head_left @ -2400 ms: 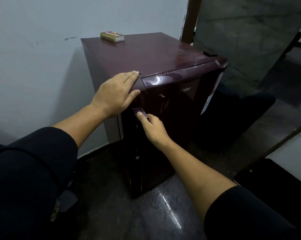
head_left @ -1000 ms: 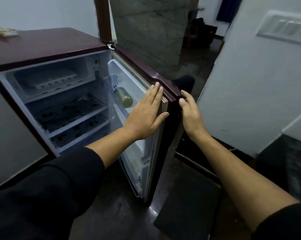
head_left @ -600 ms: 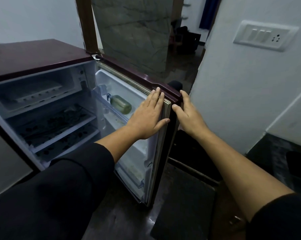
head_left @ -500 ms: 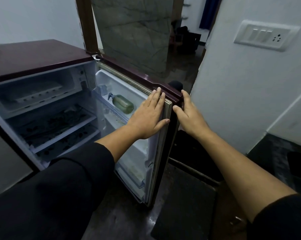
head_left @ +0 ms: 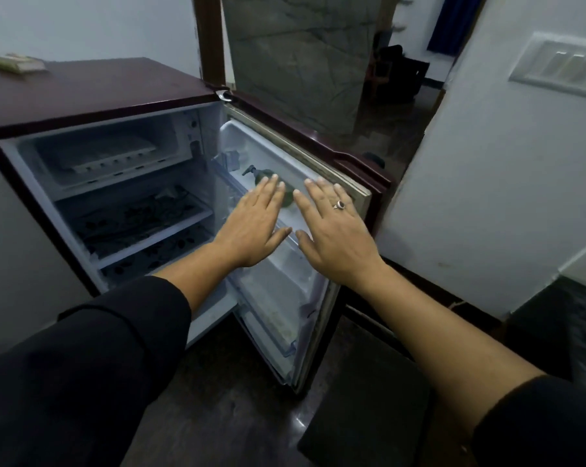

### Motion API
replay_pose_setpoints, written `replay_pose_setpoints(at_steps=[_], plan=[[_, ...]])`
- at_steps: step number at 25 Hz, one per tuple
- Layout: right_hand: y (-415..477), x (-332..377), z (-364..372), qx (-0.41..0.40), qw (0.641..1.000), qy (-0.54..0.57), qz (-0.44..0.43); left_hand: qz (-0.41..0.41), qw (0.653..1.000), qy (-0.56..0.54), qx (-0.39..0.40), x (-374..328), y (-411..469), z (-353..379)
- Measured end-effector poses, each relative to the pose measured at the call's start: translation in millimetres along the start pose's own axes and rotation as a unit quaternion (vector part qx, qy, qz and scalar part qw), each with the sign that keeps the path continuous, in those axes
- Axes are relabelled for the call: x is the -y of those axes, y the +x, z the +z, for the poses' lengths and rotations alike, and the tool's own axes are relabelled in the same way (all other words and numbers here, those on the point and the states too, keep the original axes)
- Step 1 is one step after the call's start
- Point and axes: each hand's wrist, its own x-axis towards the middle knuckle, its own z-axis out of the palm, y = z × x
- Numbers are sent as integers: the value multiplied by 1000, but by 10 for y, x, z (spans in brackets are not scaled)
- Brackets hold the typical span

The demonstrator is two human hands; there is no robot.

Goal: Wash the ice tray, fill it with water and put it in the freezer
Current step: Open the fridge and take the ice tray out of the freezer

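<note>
A small maroon fridge stands with its door swung wide to the right. At the top, in the freezer compartment, lies a white ice tray. My left hand and my right hand hover side by side, palms down and fingers spread, in front of the door's inner shelves. Neither hand holds anything or touches the door. A ring sits on my right hand.
A green pump bottle stands in the door's upper rack, partly behind my left fingers. Two lower shelves hold dark items. A small box lies on the fridge top. White wall with a switch plate at right; dark mat below.
The fridge door went from shut to wide open. Both hands have come off the door's edge and now hover flat in front of its inner side.
</note>
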Motion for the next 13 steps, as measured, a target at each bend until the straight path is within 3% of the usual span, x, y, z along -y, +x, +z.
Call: replay_pose_setpoints(at_steps=[8, 13], plan=[[1071, 600, 627, 111, 990, 73, -50, -140, 989, 42, 13, 1288, -532, -106], [1909, 914, 992, 125, 983, 108, -74, -199, 978, 53, 22, 2177, -584, -81]])
